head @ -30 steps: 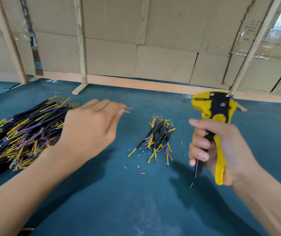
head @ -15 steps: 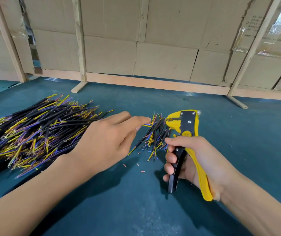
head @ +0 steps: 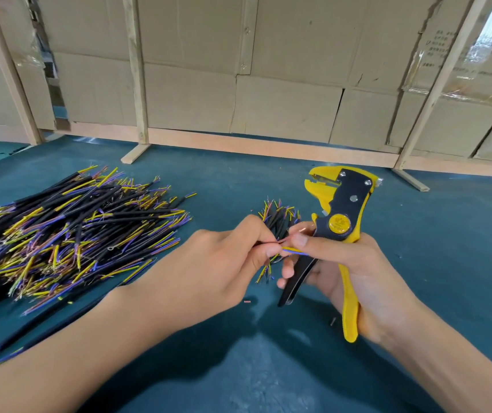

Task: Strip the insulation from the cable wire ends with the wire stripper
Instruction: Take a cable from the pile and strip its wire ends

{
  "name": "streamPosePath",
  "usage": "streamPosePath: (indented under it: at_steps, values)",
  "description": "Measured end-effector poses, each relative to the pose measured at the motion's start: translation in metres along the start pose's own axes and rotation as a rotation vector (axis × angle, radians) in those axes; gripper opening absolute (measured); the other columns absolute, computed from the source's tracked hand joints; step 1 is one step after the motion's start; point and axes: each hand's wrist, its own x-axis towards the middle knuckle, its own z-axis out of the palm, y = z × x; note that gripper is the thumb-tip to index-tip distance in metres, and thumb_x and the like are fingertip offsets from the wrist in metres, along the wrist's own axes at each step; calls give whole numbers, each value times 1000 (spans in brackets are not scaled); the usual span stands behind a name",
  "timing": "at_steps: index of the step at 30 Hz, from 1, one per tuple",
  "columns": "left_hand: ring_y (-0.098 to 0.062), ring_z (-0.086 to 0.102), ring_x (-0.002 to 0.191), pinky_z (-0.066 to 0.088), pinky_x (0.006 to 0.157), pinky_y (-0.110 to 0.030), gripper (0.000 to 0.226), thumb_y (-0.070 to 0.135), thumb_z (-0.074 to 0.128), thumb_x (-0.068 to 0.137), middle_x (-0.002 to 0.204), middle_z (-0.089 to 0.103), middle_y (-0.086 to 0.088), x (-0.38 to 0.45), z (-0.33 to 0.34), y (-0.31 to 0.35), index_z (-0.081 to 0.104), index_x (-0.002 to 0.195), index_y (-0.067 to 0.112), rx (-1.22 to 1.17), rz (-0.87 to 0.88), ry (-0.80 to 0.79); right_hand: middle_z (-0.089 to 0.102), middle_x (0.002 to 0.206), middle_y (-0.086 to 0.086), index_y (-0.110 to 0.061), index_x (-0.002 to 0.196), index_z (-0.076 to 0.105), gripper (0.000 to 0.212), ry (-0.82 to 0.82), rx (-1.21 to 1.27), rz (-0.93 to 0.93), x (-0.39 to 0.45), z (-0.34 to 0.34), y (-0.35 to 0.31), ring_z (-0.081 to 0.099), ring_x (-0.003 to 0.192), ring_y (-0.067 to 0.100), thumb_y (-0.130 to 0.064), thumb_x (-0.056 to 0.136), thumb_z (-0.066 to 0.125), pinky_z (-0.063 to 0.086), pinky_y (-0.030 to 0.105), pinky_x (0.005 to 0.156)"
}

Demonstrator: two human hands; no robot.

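Teal table [head: 447, 263] backed by cardboard wall [head: 283, 108]

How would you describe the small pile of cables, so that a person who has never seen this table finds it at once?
Start from the teal table and the big heap of black cables at its left. The small pile lies apart from it near the middle, just beyond the left hand, beside the yellow wire stripper. It holds far fewer cables and stands alone.

Both forearms are bare, with no sleeves in view. The left hand [head: 209, 263] and right hand [head: 358, 269] wear no gloves, rings or watch; fingernails are short and unpainted.
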Motion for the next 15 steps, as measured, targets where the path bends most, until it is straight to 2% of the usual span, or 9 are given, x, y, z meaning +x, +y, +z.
streamPosePath:
  at_steps: [2, 4, 6, 10, 14, 15]
  values:
    - [-9, 41, 49, 31, 48, -17, 32, 41, 37, 105, 70, 63, 11, -1, 2, 0, 56, 102, 16, 8, -40, -16, 68, 84, 25, 3, 94, 71, 27, -15, 29, 5, -1, 1, -2, 61, 61, 35, -17, 77, 76, 56, 53, 67]
    - [-1, 52, 46, 39, 50, -15, 25, 37, 36, 108, 76, 67, 14, -2, 5, -2, 52, 100, 19, -130, -117, -14, 68, 86, 22, 1, 92, 73, 27, -42, 50, 7, -3, 4, -4, 61, 63, 34, -18, 73, 77, 56, 51, 66]
    - [-8, 57, 43, 44, 50, -20, 20, 36, 37, 107, 75, 69, 15, -2, 8, -3, 47, 95, 23, -282, -196, -31, 65, 82, 19, 0, 91, 74, 25, -55, 39, -9, -4, 7, -2, 60, 62, 33, -14, 71, 79, 55, 50, 65]
    - [-6, 54, 47, 32, 48, -8, 17, 35, 42, 108, 62, 67, 13, -2, 12, 2, 46, 92, 30, -304, -151, -98, 54, 73, 17, -1, 83, 72, 11, -49, -73, -13, -4, 8, 1, 56, 63, 34, -10, 79, 76, 55, 49, 66]
    - [-4, 55, 50, 32, 51, -8, 15, 37, 45, 106, 65, 65, 21, -4, 11, 3, 48, 96, 27, -339, -156, -200, 55, 70, 18, 2, 78, 65, 15, -20, -72, 5, -2, 2, -1, 57, 61, 34, -7, 84, 75, 56, 50, 68]
    - [-6, 55, 50, 33, 51, -10, 16, 38, 44, 105, 65, 65, 18, -5, 10, 3, 48, 93, 27, -336, -159, -221, 56, 69, 17, 1, 79, 64, 14, 17, -47, 5, 0, 1, -2, 57, 61, 34, -7, 84, 75, 56, 50, 68]
